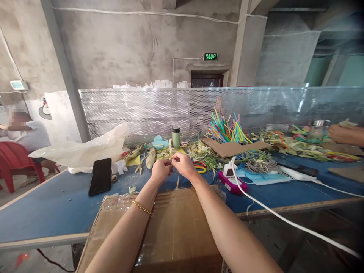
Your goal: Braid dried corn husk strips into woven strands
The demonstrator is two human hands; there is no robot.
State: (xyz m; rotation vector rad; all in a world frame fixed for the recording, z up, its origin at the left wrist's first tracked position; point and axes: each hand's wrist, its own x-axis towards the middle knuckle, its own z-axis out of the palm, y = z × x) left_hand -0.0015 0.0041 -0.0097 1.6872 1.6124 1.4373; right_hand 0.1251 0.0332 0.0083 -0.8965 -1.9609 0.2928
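My left hand point(161, 169) and my right hand point(183, 163) meet over the near edge of the table, fingers closed in a pinch. Between them they grip a thin pale strip point(170, 146), which looks like plant husk. One end sticks up above my fingers, and a narrow tail hangs below toward the cardboard box point(182, 227) under my forearms. My fingertips hide the strip's middle. Just beyond my left hand lie dried husks point(150, 158). Behind my right hand are shredded green-yellow husk scraps point(199, 151) and coloured rings point(201, 169).
On the blue table point(65, 201) lie a black phone point(100, 177), plastic sheeting point(82, 149), a green flask point(176, 137), coloured pipe cleaners point(227, 128), cardboard point(236, 148) and a purple power strip point(231, 184). A white cable point(264, 206) crosses the right. Another person's hand point(345, 134) shows far right.
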